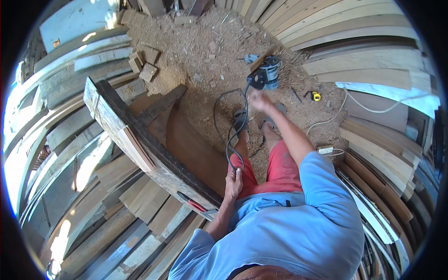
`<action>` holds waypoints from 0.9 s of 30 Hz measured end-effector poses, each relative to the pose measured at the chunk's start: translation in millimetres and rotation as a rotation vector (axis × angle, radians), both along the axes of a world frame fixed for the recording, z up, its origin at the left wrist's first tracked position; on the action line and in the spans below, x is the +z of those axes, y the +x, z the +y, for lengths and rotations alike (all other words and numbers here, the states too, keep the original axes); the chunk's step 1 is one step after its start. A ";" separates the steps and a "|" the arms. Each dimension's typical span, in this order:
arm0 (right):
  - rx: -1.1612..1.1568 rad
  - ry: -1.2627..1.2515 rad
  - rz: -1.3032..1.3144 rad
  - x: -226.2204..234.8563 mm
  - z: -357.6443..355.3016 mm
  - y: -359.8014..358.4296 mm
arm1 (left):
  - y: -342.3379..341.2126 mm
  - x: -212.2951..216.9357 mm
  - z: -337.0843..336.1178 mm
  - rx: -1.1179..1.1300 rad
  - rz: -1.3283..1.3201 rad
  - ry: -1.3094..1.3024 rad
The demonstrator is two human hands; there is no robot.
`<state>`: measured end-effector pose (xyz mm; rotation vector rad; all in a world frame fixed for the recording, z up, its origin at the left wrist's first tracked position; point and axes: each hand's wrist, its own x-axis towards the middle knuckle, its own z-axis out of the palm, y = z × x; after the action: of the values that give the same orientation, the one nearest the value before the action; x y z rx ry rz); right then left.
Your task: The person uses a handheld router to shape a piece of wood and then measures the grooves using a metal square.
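Observation:
My left hand (234, 182) is closed around a black power cord (228, 148) beside my left thigh. Loops of that cord hang in front of my knees and run up to a grey-blue power tool (269, 73) with a black handle, which rests on the sawdust-covered ground beyond my feet. A strip of brown wood (263, 59) lies against the tool. My right hand (259, 101) is stretched forward just short of the tool, close to the cord. It is smeared by motion, so its grip is unclear.
To my left stands a heavy worn wooden bench (154, 149), with red-handled pliers (197, 205) on its near end. A yellow tape measure (316, 96) lies on the ground at right, near a pale cable (326, 120) and a white socket block (325, 150). Stacked boards (368, 65) surround me.

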<state>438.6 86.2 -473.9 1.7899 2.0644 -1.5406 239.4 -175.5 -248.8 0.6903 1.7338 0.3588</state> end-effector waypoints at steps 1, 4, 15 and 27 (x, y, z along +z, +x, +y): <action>-0.174 -0.416 0.278 -16.2 -32.5 -4.2 | 3.1 11.1 14.0 -0.110 -0.029 0.016; -0.206 -0.979 0.537 106.4 -92.1 -36.9 | 18.7 13.0 20.2 -0.350 -0.043 0.213; -0.114 0.154 0.172 371.6 -90.5 -29.7 | -20.0 140.6 139.1 -0.661 0.570 0.845; -0.829 0.694 -0.037 465.5 -79.7 79.8 | -64.9 117.6 131.6 -0.503 -0.383 0.064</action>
<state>518.3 6.5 -8.4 3.1794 2.1010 -0.8147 174.5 -43.9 -131.3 1.0024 1.1437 0.1795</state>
